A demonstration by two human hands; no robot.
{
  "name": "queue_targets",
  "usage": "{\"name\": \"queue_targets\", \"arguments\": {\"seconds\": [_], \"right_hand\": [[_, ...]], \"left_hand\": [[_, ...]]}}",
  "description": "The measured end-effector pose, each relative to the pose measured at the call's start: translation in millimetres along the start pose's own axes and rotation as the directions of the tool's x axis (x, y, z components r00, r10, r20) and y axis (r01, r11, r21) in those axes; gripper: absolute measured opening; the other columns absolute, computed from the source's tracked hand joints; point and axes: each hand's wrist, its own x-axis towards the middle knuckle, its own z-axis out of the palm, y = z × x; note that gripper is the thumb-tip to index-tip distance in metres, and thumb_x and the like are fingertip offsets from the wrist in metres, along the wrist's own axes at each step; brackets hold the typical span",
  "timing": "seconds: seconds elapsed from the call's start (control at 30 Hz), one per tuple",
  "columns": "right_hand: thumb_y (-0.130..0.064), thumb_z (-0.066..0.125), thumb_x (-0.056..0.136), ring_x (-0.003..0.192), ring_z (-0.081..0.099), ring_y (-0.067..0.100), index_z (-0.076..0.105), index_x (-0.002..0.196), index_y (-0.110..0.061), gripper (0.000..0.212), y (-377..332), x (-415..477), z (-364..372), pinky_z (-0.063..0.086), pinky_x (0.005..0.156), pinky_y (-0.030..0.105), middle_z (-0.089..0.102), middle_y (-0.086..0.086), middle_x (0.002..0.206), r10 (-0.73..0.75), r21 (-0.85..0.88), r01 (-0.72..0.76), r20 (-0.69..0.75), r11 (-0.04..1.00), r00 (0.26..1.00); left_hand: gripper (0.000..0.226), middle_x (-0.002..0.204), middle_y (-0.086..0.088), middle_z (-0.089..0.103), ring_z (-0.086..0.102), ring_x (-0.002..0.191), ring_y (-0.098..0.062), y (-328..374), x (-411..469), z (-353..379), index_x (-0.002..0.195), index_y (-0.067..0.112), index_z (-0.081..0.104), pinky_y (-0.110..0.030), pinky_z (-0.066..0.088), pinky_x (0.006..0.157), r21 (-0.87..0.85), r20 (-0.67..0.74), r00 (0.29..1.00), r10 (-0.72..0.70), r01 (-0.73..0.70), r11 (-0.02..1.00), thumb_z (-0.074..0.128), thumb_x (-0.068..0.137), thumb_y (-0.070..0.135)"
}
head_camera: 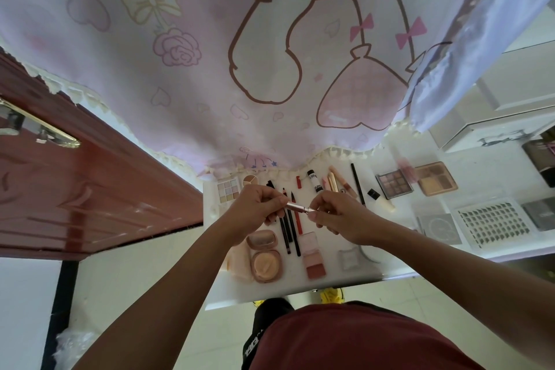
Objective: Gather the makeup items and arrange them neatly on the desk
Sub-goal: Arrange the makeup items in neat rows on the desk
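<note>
Both hands hold a slim pink metallic makeup pen [295, 207] level above the white worktop [294, 284], over a row of thin dark pencils [287, 231]. The left hand [256, 204] has its fingers [277, 200] curled round the pen's left end. The right hand [339, 213] pinches its silver right end. Nearer on the worktop lie an open round peach powder compact [265, 263] and a rectangular pink blush palette [313, 258]. At the far left sits a pale pastel eyeshadow palette [227, 191], and further right a brown eyeshadow palette [394, 183].

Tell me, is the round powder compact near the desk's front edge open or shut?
Open. The powder compact lies with its lid folded back, and the peach powder inside is showing.
</note>
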Motion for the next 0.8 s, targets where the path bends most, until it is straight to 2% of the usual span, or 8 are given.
{"name": "queue_targets", "arguments": {"seconds": [0.27,0.63,0.8], "right_hand": [[-0.025,0.064,0.093,0.056,0.047,0.003,0.061,0.097,-0.014,0.012,8.7,-0.5,-2.0,0.041,0.056,0.024,0.064,0.0,0.076,0.015,0.023,-0.015,-0.028,1.0,0.999],[-0.027,0.064,0.093,0.065,0.058,0.006,0.062,0.096,-0.017,0.01,17.3,-0.1,-5.1,0.05,0.064,0.021,0.064,-0.001,0.084,0.013,-0.047,-0.016,-0.065,0.999,0.998],[-0.037,0.065,0.091,0.08,0.061,0.012,0.064,0.094,-0.023,0.014,23.3,2.0,-5.5,0.052,0.079,0.036,0.066,-0.006,0.085,0.016,-0.234,-0.042,-0.111,0.971,0.994]], "left_hand": [[0.014,0.064,-0.007,0.062,0.049,0.049,-0.008,-1.0,-1.2,-8.1,0.085,0.004,0.07,-0.017,0.041,0.048,-0.036,-0.031,0.999,-0.034,0.033,0.999,0.061,0.094,0.009],[0.013,0.065,-0.008,0.062,0.05,0.05,-0.008,-5.2,5.4,-11.6,0.086,0.003,0.07,-0.018,0.041,0.049,-0.051,-0.016,0.998,-0.064,0.063,0.997,0.062,0.093,0.009],[0.007,0.066,-0.009,0.063,0.053,0.052,-0.011,-4.8,17.2,-8.3,0.09,0.001,0.068,-0.02,0.044,0.05,-0.023,-0.035,0.998,-0.056,0.055,0.998,0.062,0.092,0.004]]}}
